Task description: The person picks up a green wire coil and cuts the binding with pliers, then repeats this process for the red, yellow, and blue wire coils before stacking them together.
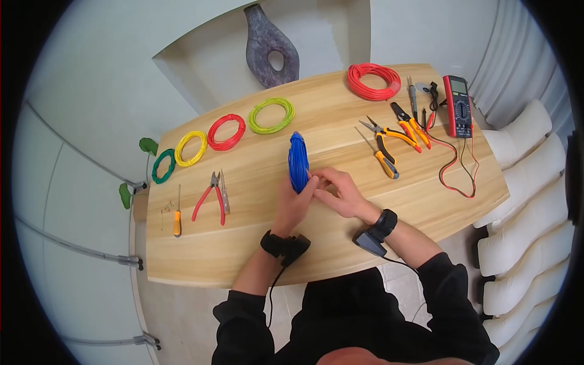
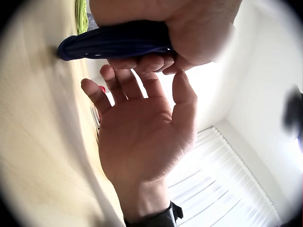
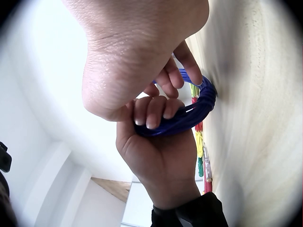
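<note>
A coil of blue wire (image 1: 298, 161) stands on edge over the middle of the wooden table (image 1: 255, 249). My left hand (image 1: 292, 207) grips its near end, fingers curled round the strands in the right wrist view. Just to the right, my right hand (image 1: 342, 194) faces the coil with its palm turned inward. In the left wrist view that right hand (image 2: 142, 123) has loosely bent, spread fingers, their tips right at the left hand's fingertips. The coil's lower side (image 3: 203, 104) hangs close over the tabletop.
Green (image 1: 163, 166), yellow (image 1: 190, 148), red (image 1: 226, 132) and yellow-green (image 1: 271, 115) wire coils line the far left. Red-handled cutters (image 1: 210, 201) and a screwdriver (image 1: 177, 222) lie left. A larger red coil (image 1: 373, 81), pliers (image 1: 389, 137) and a multimeter (image 1: 459, 106) sit right.
</note>
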Tool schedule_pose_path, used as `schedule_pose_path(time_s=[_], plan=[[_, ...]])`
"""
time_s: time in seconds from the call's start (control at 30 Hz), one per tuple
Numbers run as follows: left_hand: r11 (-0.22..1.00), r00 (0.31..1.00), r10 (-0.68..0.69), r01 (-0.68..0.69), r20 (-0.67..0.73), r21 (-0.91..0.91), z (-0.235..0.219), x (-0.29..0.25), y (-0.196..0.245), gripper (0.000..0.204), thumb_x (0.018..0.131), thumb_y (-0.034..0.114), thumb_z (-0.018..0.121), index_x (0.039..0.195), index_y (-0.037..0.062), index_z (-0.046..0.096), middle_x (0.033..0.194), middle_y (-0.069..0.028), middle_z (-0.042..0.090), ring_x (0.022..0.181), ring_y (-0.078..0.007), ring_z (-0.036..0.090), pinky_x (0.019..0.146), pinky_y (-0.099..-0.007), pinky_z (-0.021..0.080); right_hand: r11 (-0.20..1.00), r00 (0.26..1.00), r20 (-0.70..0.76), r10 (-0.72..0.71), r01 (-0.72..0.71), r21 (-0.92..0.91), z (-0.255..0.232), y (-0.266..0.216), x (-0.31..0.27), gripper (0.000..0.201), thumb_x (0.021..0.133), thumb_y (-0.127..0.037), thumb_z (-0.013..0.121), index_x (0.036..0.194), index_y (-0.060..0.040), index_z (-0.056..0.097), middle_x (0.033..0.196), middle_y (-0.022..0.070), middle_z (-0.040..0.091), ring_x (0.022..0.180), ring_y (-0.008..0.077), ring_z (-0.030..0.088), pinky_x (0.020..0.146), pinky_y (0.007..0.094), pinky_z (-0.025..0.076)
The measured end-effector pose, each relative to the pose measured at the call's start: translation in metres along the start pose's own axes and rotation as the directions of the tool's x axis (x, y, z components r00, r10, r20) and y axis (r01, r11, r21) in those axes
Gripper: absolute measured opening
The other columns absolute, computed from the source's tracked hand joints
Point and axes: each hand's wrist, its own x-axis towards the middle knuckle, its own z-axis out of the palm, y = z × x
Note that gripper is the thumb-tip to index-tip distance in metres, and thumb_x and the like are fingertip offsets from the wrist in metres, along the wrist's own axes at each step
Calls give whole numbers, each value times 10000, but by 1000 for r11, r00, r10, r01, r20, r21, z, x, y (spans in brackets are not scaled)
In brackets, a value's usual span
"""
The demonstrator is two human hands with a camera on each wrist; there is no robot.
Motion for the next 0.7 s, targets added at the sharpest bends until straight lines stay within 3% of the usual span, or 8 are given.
schedule_pose_path(time_s=[0.27, 0.33, 0.4, 0.7], plan=[[995, 998, -9, 15, 54, -101, 0, -2, 4, 109, 835, 142, 584, 847, 56, 518, 619, 25, 498, 510, -40, 449, 452, -182, 339, 997, 1000, 13, 26, -27, 75, -1, -1, -1, 314, 786, -139, 590, 1042, 35, 537, 895, 162, 572, 789, 226, 582, 646, 293, 484], [996, 997, -3, 10, 76, -93, -1, -1, 4, 123, 844, 166, 572, 853, 52, 527, 611, 20, 499, 504, -44, 448, 454, -188, 342, 996, 999, 22, 28, -30, 83, -1, -2, 0, 312, 792, -142, 585, 1042, 38, 537, 890, 162, 571, 794, 222, 583, 647, 293, 485], [997, 996, -14, 20, 90, -75, -3, 0, 1, 132, 848, 172, 566, 859, 46, 529, 607, 18, 500, 505, -46, 452, 456, -191, 345, 997, 999, 40, 19, -22, 68, -2, -5, 0, 278, 808, -104, 510, 1052, 29, 522, 815, 99, 589, 702, 167, 624, 654, 266, 465], [1000, 995, 8, -7, 97, -8, 3, -2, -1, 126, 862, 136, 530, 890, 13, 526, 606, 11, 500, 530, -58, 469, 478, -204, 373, 989, 997, 52, 51, -58, 138, -6, -9, 2, 239, 836, -94, 515, 1016, 62, 526, 823, 123, 570, 645, 161, 614, 578, 255, 477]])
